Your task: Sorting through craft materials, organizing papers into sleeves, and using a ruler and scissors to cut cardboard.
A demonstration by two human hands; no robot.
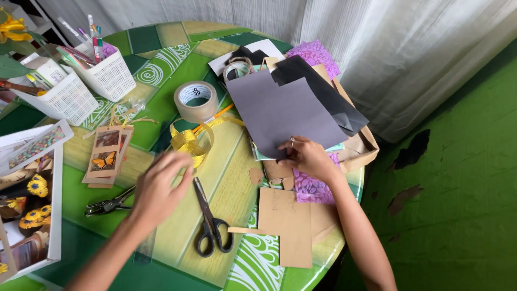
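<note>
We see the right hand [308,157] pinching the lower edge of a grey paper sheet [283,110] that lies on a paper pile at the table's [161,70] far right. The left hand [159,186] hovers blurred, fingers spread, gripping nothing, between the gold ribbon [188,141] and black scissors [211,223], well apart from the sheet.

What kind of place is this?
Probably a home craft corner: a round green table holds scissors, packing tape, gold ribbon and paper sheets.
</note>
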